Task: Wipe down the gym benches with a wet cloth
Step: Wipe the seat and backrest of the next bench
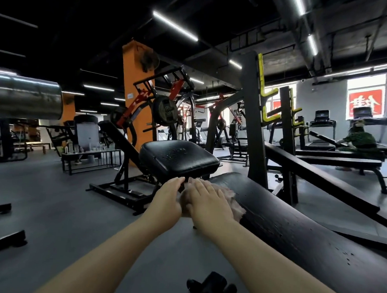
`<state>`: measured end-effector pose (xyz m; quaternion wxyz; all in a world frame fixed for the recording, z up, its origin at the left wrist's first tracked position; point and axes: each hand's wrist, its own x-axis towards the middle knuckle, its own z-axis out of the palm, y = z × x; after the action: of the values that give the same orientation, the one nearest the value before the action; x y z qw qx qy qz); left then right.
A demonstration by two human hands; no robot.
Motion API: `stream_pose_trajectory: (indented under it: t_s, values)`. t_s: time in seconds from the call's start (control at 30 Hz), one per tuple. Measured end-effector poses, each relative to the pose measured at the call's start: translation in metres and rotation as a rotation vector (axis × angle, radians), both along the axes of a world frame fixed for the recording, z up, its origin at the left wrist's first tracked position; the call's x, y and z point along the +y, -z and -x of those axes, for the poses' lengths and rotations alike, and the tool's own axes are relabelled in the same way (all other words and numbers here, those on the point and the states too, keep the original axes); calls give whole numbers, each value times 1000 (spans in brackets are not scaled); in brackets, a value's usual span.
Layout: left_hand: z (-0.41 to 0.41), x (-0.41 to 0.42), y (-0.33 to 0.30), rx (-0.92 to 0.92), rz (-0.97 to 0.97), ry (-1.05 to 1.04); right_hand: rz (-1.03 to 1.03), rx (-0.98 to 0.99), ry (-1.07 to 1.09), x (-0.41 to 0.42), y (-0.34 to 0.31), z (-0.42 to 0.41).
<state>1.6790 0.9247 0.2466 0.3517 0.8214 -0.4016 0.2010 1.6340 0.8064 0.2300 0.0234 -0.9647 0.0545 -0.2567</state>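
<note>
A long black bench pad point(296, 221) runs from the lower right up to the middle, with worn, cracked vinyl. A separate black seat pad point(178, 156) sits just beyond its far end. A pinkish cloth point(232, 200) lies on the far end of the long pad. My right hand point(207, 201) presses flat on the cloth with straight fingers. My left hand point(168, 200) lies beside it at the pad's left edge, fingers straight, touching the cloth's left side. Much of the cloth is hidden under my hands.
A dark upright rack post point(254, 118) with yellow hooks stands right behind the bench. A plate-loaded machine point(165, 109) and an orange pillar point(135, 87) stand beyond the seat. A person point(358, 141) crouches at far right. A black object point(212, 288) lies on the grey floor below.
</note>
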Motion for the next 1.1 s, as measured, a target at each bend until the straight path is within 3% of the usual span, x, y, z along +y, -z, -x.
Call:
stream_pose_trajectory:
  t_s: [0.13, 0.23, 0.33, 0.47, 0.77, 1.1]
  values:
    - [8, -15, -14, 135, 47, -34, -166, 101, -56, -8, -24, -14]
    - [15, -30, -22, 97, -70, -11, -360, -26, -137, -28, -23, 13]
    - [10, -48, -19, 110, -365, -32, -276, -166, -98, -45, -4, 48]
    - [-10, -68, -26, 90, -588, -66, -59, -46, 16, -55, 5, 76]
    - [-36, -114, -44, 96, -790, -30, 26, 143, 91, -71, 8, 75]
    - [-41, -120, -44, 68, -776, -21, -29, 187, 101, -70, 4, 80]
